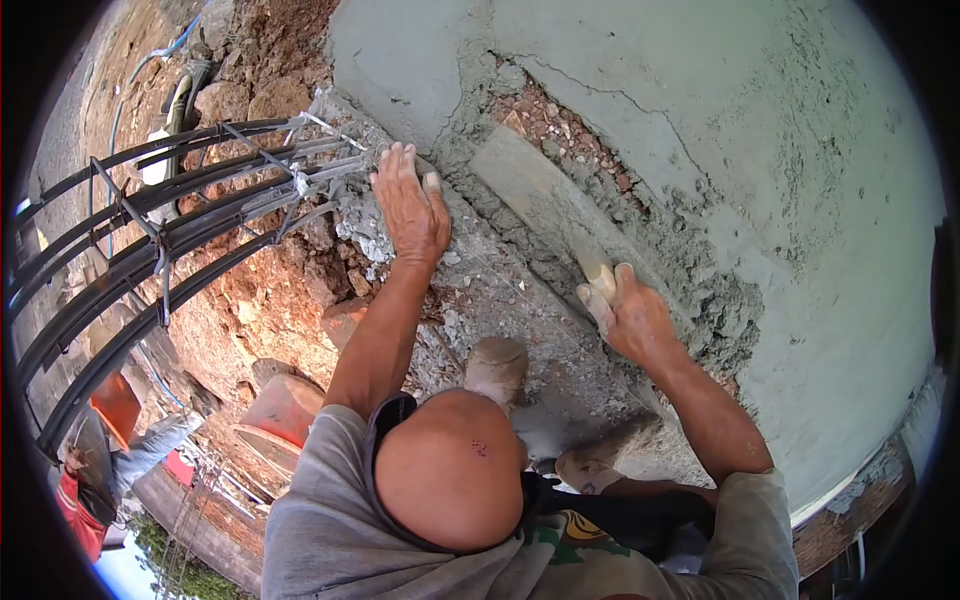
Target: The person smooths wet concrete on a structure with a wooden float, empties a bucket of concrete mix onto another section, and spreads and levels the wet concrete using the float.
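Observation:
My right hand (635, 315) is closed around the handle of a long, flat float (545, 195), which lies slantwise on the grey mortar. Wet, smoothed mortar (800, 230) spreads to the right, with rough, lumpy mortar along the float's edge. Just beyond the float, a patch of reddish gravel (565, 130) shows through a cracked gap. My left hand (410, 205) is held flat with its fingers stretched out, beside the mortar's edge and the ends of the steel bars. It holds nothing that I can see; its palm is hidden.
A cage of bent reinforcing bars (140, 225) reaches in from the left over reddish soil. A reddish bucket (280, 415) lies near my left arm. My bent knee (450, 470) and shoe (497, 365) are close below. Another person's red sleeve (80, 505) shows at lower left.

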Tool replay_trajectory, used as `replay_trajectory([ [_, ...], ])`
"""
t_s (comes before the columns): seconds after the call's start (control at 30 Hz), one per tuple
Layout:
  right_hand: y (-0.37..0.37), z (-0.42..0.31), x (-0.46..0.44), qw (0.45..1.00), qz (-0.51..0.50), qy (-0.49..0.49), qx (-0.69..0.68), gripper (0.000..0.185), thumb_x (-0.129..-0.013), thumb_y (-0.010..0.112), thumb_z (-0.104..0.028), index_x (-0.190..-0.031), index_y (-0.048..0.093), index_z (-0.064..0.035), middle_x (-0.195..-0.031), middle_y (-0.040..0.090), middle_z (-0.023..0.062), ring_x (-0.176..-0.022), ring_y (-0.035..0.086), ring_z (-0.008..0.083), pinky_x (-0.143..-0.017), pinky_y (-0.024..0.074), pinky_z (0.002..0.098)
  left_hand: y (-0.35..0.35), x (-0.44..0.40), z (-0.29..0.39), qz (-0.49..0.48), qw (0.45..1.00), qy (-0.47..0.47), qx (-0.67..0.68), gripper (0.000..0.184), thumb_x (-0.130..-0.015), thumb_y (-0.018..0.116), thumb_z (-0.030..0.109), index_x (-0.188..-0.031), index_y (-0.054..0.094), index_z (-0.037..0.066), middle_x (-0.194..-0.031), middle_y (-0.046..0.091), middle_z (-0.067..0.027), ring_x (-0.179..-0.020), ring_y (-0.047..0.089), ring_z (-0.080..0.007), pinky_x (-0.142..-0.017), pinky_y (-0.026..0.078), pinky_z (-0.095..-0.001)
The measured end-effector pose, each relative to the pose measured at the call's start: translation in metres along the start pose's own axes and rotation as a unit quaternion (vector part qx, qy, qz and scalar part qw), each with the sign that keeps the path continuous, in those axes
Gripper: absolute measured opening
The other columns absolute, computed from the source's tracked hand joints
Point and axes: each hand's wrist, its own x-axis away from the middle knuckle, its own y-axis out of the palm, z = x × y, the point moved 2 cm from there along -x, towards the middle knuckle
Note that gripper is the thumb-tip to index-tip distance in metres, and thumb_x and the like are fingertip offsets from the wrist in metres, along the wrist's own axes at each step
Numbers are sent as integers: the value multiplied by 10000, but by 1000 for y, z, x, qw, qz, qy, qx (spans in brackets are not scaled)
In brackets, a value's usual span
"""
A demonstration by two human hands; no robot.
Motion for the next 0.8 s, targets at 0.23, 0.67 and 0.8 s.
replay_trajectory([
  [0.23, 37, -52, -78, 999, 27, -23, 7, 484, -933, 527, -437, -1003, 489, 40, -766, 649, 276, -735, 656, 441, -667, 521, 524, 4, 9, -4, -33, 999, -4, -1, 539, -957, 484, 248, -1425, 317, 38, -1483, 313, -197, -1404, 232, -378, -1140, 105, -560],
  [0.67, 39, -54, -89, 998, 27, -3, 60, 498, -921, 527, -451, -1004, 510, 40, -766, 662, 255, -751, 671, 412, -681, 539, 497, 5, -1, -5, -39, 999, -12, 4, 570, -979, 434, 356, -1440, 300, 51, -1493, 305, -186, -1408, 228, -373, -1133, 103, -567],
  [0.8, 29, -73, -117, 996, 69, -8, 46, 477, -917, 541, -433, -1007, 519, 35, -813, 671, 249, -805, 668, 416, -726, 532, 501, 6, 1, -5, -30, 999, -13, 14, 589, -957, 484, 325, -1443, 300, 47, -1500, 300, -182, -1411, 223, -379, -1129, 120, -570],
])
